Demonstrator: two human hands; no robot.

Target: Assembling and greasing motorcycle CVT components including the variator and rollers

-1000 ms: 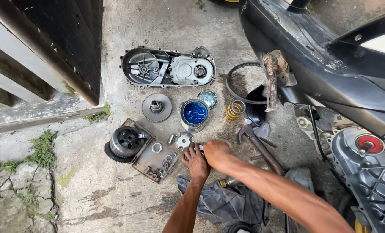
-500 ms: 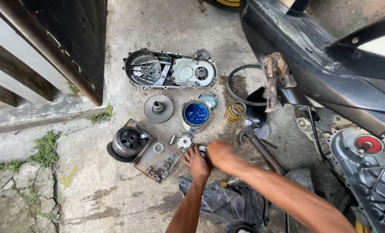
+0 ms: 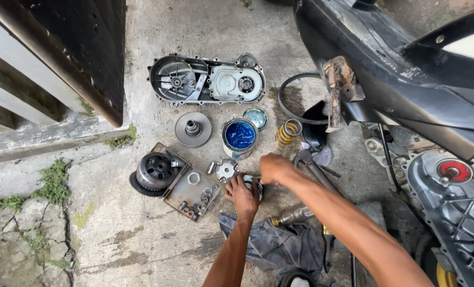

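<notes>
Lying scattered on stained concrete floor (image 3: 157, 250): scooter parts, blue grease tin (image 3: 239, 136).

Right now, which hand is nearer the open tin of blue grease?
The right. The right hand lies just below and right of the tin of blue grease; the left hand is lower, beside the small round metal part.

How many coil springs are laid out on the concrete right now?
1: a yellow coil spring lies right of the open tin of blue grease, inside the drive belt loop's lower edge. Others may be hidden under the rag or hands.
</notes>
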